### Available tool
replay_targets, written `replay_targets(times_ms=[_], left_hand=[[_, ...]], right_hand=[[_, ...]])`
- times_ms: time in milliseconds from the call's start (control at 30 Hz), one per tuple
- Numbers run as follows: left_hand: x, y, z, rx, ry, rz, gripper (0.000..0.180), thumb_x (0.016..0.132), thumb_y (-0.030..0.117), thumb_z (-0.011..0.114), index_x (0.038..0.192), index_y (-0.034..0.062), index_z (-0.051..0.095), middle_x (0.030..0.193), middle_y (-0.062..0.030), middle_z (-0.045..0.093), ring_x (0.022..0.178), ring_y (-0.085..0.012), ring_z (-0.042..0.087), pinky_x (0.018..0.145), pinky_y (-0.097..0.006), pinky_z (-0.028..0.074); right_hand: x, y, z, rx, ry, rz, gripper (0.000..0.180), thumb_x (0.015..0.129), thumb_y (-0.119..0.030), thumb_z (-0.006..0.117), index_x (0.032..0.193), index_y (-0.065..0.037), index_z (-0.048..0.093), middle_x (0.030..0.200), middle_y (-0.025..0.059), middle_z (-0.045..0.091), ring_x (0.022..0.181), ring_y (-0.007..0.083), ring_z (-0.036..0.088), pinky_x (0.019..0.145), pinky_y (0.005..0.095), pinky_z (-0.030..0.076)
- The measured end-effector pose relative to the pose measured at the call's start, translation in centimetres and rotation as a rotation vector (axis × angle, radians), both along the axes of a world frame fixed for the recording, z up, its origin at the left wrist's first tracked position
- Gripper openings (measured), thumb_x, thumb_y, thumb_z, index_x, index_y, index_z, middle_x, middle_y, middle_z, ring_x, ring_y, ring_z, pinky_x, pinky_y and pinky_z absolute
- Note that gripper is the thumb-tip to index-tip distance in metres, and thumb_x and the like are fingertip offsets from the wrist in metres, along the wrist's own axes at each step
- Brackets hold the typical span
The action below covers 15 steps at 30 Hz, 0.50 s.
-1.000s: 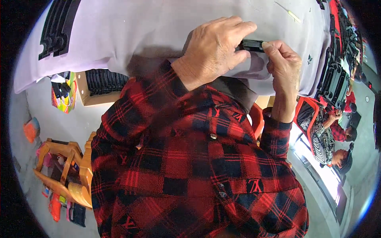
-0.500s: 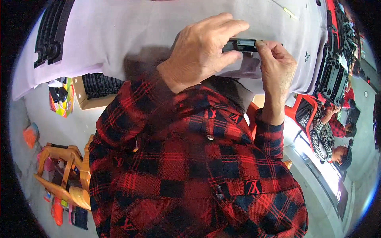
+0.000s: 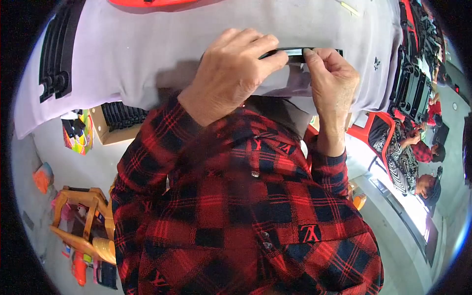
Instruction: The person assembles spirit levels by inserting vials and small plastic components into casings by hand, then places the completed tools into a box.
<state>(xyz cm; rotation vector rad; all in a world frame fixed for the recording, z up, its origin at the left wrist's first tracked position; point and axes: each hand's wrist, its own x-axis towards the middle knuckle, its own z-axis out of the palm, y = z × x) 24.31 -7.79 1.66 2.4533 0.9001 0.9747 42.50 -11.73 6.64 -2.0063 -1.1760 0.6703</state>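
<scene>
A narrow black plastic strip (image 3: 296, 59) with a shiny, pale insert is held level above the grey cloth. At its left end my left hand (image 3: 231, 73) has thumb and fingers closed on it. My right hand (image 3: 334, 81) pinches it farther right, thumb near the insert and the other fingers curled. The far right tip of the strip sticks out beyond the right hand. My fingers hide parts of it.
The grey cloth (image 3: 147, 54) covers the table. Black slotted parts (image 3: 56, 54) are stacked at its left edge, with more black parts (image 3: 410, 88) at the right. A red object (image 3: 152, 2) lies at the far edge. Below left stands a cardboard box (image 3: 110, 135). A person (image 3: 403, 157) sits at right.
The fingers of my left hand have closed onto the left end of the strip; they were spread apart before. My right hand keeps its pinch. The view has shifted, bringing in the red object.
</scene>
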Motion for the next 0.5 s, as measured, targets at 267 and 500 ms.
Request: replay_targets(times_ms=[267,500], left_hand=[[0.0,-0.1,0.3,0.018,0.131,-0.004,0.033,0.075,0.012,0.076,0.107,0.0175,0.073,0.11,-0.0015,0.068,0.103,-0.0233,0.064,0.088,-0.038,0.05],[0.2,0.1,-0.2,0.083,0.06,0.021,0.024,0.078,0.016,0.069,0.102,0.0153,0.071,0.104,-0.0012,0.066,0.1,-0.0222,0.064,0.086,-0.038,0.05]], right_hand=[[0.4,-0.7,-0.4,0.056,-0.114,0.073,0.013,0.09,-0.014,0.072,0.086,-0.001,0.072,0.057,0.0006,0.059,0.055,0.0035,0.049,0.051,0.0245,0.041],[1.1,-1.6,-0.1,0.349,-0.524,0.342,0.021,0.079,-0.012,0.076,0.1,-0.012,0.073,0.096,0.0057,0.066,0.09,0.0286,0.059,0.082,0.0393,0.046]])
